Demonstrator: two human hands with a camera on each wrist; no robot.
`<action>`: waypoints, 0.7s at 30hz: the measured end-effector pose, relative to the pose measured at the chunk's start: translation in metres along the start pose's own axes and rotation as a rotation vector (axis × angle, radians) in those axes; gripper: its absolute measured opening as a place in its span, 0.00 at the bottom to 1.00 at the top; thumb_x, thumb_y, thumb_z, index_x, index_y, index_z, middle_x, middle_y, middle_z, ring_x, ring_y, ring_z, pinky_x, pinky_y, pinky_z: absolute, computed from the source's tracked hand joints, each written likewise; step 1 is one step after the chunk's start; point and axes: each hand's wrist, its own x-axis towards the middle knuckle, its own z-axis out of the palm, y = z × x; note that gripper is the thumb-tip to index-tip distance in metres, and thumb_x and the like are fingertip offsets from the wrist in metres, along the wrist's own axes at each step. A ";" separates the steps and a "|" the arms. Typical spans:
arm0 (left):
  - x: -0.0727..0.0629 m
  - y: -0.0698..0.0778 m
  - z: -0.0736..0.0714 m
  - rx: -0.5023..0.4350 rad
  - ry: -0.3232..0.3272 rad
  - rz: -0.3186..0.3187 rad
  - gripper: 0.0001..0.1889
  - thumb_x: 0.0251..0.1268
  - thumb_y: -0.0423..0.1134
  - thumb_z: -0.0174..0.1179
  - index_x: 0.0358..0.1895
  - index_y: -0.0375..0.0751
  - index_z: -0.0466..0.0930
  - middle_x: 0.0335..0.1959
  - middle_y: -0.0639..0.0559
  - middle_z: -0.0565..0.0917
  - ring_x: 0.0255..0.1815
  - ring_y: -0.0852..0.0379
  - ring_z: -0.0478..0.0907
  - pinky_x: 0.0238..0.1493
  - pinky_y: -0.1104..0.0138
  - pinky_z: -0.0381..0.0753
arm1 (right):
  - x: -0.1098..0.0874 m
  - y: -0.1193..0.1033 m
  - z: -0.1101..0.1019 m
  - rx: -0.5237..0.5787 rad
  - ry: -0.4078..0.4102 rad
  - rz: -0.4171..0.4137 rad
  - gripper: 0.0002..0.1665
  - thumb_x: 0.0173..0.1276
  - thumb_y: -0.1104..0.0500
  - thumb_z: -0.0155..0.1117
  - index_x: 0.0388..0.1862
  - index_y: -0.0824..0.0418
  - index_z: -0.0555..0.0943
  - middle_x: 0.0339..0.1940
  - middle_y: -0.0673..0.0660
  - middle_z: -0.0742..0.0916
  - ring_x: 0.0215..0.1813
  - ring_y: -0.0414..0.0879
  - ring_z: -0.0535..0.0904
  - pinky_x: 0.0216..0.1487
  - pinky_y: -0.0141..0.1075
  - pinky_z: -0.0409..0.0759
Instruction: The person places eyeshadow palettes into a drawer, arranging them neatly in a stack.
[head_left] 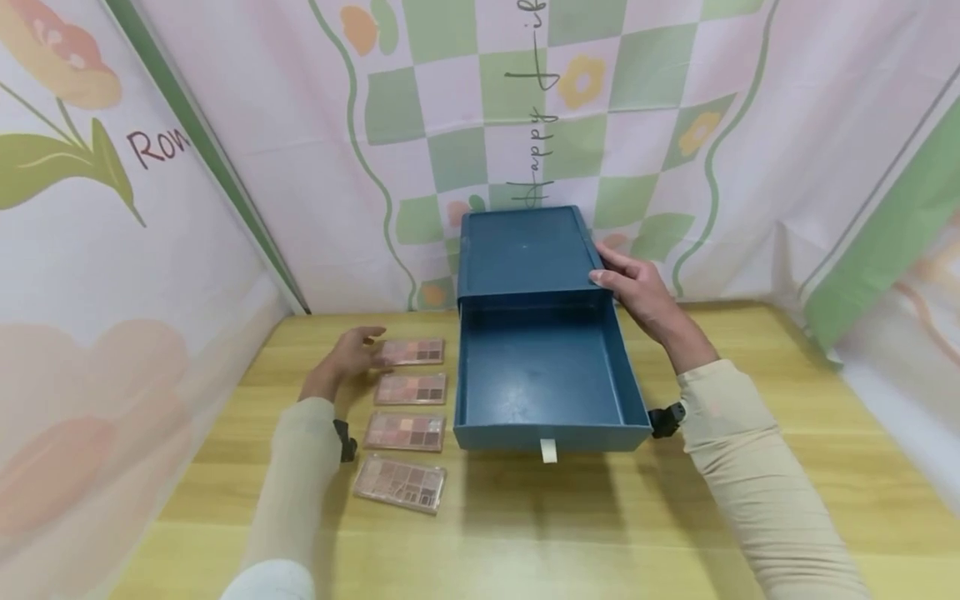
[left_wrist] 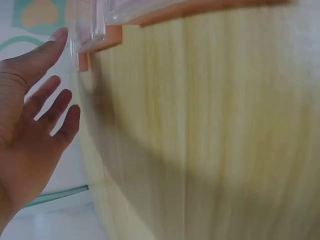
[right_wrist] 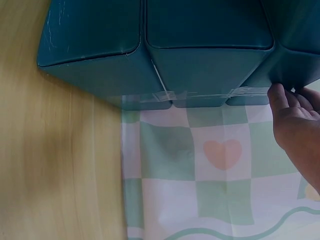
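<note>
sleeves (head_left: 750, 467), palettes (head_left: 405, 432) and drawer (head_left: 536, 367) between

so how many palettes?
4, left of the drawer in a column: farthest palette by the left hand, second palette, third palette, nearest palette. Drawer's covered rear could hide more.

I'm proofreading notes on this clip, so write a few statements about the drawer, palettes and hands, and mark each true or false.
1. Four eyeshadow palettes lie on the table, left of the pulled-out drawer. True.
2. The left hand is at the palette nearest the person. False: it is at the farthest palette.
3. The right hand touches the blue drawer unit. True.
4. The drawer is pushed fully into the unit. False: it stands well out.
5. A pale pull tab hangs at the drawer's front. True.
</note>
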 end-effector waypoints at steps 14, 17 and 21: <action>0.011 0.001 0.016 0.082 -0.073 0.026 0.38 0.59 0.31 0.71 0.73 0.30 0.66 0.75 0.30 0.67 0.75 0.32 0.65 0.77 0.46 0.66 | -0.005 0.004 0.001 -0.010 -0.006 0.003 0.39 0.79 0.53 0.53 0.83 0.52 0.51 0.86 0.58 0.54 0.83 0.54 0.55 0.53 0.17 0.72; 0.013 0.006 0.016 0.110 -0.072 0.023 0.38 0.60 0.32 0.72 0.73 0.30 0.66 0.74 0.30 0.68 0.75 0.32 0.66 0.77 0.46 0.67 | -0.004 0.004 0.000 -0.021 0.001 -0.002 0.39 0.79 0.52 0.53 0.83 0.51 0.51 0.86 0.58 0.55 0.82 0.52 0.56 0.53 0.19 0.71; 0.016 0.012 0.014 0.133 -0.059 0.015 0.37 0.59 0.32 0.72 0.72 0.30 0.67 0.73 0.30 0.69 0.75 0.32 0.66 0.77 0.45 0.66 | -0.002 0.003 -0.001 -0.026 0.003 -0.013 0.39 0.79 0.52 0.53 0.83 0.51 0.51 0.86 0.58 0.55 0.82 0.51 0.57 0.52 0.20 0.71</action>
